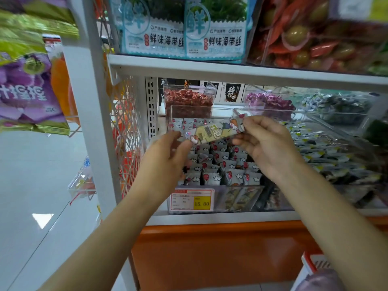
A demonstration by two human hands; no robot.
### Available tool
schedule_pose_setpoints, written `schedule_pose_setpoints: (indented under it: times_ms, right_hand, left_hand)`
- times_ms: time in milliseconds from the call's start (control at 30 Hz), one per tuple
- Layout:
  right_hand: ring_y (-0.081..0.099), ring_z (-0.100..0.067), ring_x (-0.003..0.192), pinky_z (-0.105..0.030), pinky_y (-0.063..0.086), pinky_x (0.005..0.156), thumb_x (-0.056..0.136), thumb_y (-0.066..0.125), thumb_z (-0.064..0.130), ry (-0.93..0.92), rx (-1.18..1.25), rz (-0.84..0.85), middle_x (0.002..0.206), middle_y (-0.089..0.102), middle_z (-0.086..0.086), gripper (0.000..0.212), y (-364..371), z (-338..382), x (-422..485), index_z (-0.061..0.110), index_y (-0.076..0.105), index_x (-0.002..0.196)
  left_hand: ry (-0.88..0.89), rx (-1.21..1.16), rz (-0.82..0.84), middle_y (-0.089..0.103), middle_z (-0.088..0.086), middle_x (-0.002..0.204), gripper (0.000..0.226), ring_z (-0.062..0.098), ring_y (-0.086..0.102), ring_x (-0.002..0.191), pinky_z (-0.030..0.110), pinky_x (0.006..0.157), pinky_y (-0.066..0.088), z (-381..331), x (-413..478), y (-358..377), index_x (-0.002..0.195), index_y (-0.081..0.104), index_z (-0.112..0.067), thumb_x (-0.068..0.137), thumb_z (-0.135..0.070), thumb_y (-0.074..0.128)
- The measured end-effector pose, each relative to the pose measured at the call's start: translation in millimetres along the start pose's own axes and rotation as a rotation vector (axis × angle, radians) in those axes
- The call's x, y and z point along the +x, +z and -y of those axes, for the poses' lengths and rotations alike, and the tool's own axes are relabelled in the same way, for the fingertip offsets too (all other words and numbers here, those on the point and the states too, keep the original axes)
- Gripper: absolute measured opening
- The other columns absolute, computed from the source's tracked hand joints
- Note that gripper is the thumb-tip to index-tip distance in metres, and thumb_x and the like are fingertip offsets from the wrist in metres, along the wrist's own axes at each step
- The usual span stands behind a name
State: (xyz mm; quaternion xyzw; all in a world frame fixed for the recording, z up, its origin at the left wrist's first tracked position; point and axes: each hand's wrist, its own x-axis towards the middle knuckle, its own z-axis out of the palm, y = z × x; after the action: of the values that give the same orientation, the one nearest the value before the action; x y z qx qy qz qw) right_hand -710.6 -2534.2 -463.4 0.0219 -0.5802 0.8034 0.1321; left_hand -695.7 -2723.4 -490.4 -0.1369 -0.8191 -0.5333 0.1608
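I hold a long flat snack packet (pixel 216 131), yellowish with cartoon figures, stretched between both hands above a clear plastic bin (pixel 239 195). My left hand (pixel 168 154) pinches its lower left end. My right hand (pixel 266 143) pinches its upper right end with fingers curled round it. The bin below is packed with several small grey packets (pixel 220 164) printed with clouds and red balloons, standing in rows. A red and yellow price tag (pixel 193 199) reading 15.80 is fixed to the bin's front.
More clear bins of wrapped sweets, red (pixel 189 99), purple (pixel 266 101) and dark (pixel 336 106), stand behind and to the right. The white shelf (pixel 231 69) above carries seaweed packs (pixel 182 34). Hanging bags (pixel 27 85) and a white post (pixel 90 106) lie left; an orange base panel (pixel 210 259) is below.
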Motion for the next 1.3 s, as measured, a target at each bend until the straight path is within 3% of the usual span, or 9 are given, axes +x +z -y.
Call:
schedule_pose_setpoints:
  times_ms: [100, 233, 367, 567, 733, 933, 1033, 1167, 1300]
  right_hand:
    - [0.066, -0.014, 0.060, -0.022, 0.055, 0.055, 0.088, 0.056, 0.005, 0.062, 0.082, 0.012, 0.084, 0.062, -0.011, 0.009, -3.9, -3.4, -11.2, 0.005, 0.062, 0.082]
    - [0.067, -0.015, 0.062, -0.023, 0.055, 0.056, 0.077, 0.062, 0.008, 0.095, 0.121, 0.053, 0.072, 0.070, -0.006, 0.006, -6.5, -7.6, -20.0, 0.005, 0.065, 0.081]
    - [0.064, -0.012, 0.057, -0.021, 0.054, 0.052, 0.082, 0.059, 0.006, 0.146, 0.099, 0.070, 0.064, 0.068, -0.002, 0.004, -6.5, -11.5, -23.8, 0.007, 0.062, 0.081]
    - [0.055, -0.009, 0.047, -0.018, 0.046, 0.040, 0.071, 0.062, 0.011, 0.210, 0.179, 0.088, 0.054, 0.057, -0.001, 0.003, -4.9, -13.6, -26.0, 0.009, 0.061, 0.073]
    - [0.052, -0.007, 0.044, -0.015, 0.043, 0.038, 0.071, 0.060, 0.009, 0.314, 0.351, 0.098, 0.056, 0.054, -0.003, 0.007, -2.7, -13.3, -25.5, 0.007, 0.058, 0.077]
    - [0.052, -0.007, 0.043, -0.014, 0.045, 0.039, 0.069, 0.059, 0.005, 0.448, 0.588, 0.090, 0.057, 0.051, -0.004, 0.007, 0.1, -14.5, -26.5, 0.001, 0.059, 0.075]
    - [0.052, -0.008, 0.043, -0.015, 0.044, 0.039, 0.076, 0.057, 0.003, 0.382, 0.445, 0.082, 0.055, 0.054, -0.004, 0.004, -1.9, -14.6, -26.7, 0.007, 0.056, 0.078]
    - [0.059, -0.011, 0.051, -0.020, 0.049, 0.045, 0.089, 0.051, -0.001, 0.205, 0.173, 0.066, 0.061, 0.063, -0.003, 0.013, -5.5, -14.8, -26.3, 0.009, 0.058, 0.083]
    - [0.062, -0.014, 0.055, -0.025, 0.054, 0.054, 0.088, 0.054, 0.003, 0.148, 0.154, 0.094, 0.062, 0.064, 0.000, 0.012, -6.0, -14.5, -26.0, 0.010, 0.054, 0.079]
  left_hand:
    - [-0.117, -0.284, 0.032, 0.066, 0.015, 0.093, 0.017, 0.011, 0.066, 0.069, 0.017, 0.052, 0.052, -4.3, -2.5, -0.9, 0.096, 0.061, -0.011, 0.096, -0.020, 0.046]
    - [-0.286, -0.600, 0.020, 0.064, 0.012, 0.085, 0.024, 0.016, 0.067, 0.069, 0.019, 0.054, 0.052, -6.2, -2.9, -3.7, 0.101, 0.060, -0.002, 0.092, -0.023, 0.053]
    - [-0.279, -0.597, -0.040, 0.064, 0.012, 0.086, 0.021, 0.010, 0.066, 0.066, 0.018, 0.056, 0.052, -3.4, -2.3, -4.7, 0.100, 0.058, 0.000, 0.089, -0.018, 0.058]
    - [-0.362, -0.836, 0.006, 0.057, 0.005, 0.068, 0.019, 0.010, 0.057, 0.052, 0.018, 0.047, 0.048, -5.4, -1.0, -8.4, 0.074, 0.052, -0.008, 0.089, -0.018, 0.056]
    - [-0.398, -0.795, 0.032, 0.050, 0.001, 0.050, 0.027, 0.009, 0.047, 0.043, 0.016, 0.041, 0.045, -4.8, -0.9, -10.6, 0.066, 0.052, -0.009, 0.090, -0.022, 0.055]
    - [-0.452, -0.917, 0.046, 0.049, -0.001, 0.049, 0.030, 0.006, 0.046, 0.041, 0.014, 0.039, 0.043, -7.4, -0.3, -9.1, 0.063, 0.052, -0.008, 0.090, -0.019, 0.052]
    - [-0.406, -0.791, 0.051, 0.050, 0.002, 0.053, 0.025, 0.008, 0.047, 0.042, 0.015, 0.040, 0.044, -6.0, -0.4, -9.8, 0.068, 0.052, -0.008, 0.091, -0.019, 0.052]
    - [-0.336, -0.714, 0.042, 0.057, 0.005, 0.072, 0.014, 0.010, 0.057, 0.051, 0.017, 0.043, 0.047, -5.6, -0.6, -9.6, 0.084, 0.053, -0.009, 0.092, -0.020, 0.052]
    - [-0.263, -0.598, 0.053, 0.061, 0.005, 0.080, 0.020, 0.012, 0.063, 0.063, 0.020, 0.053, 0.052, -4.2, -0.1, -12.0, 0.089, 0.056, -0.010, 0.081, -0.028, 0.061]
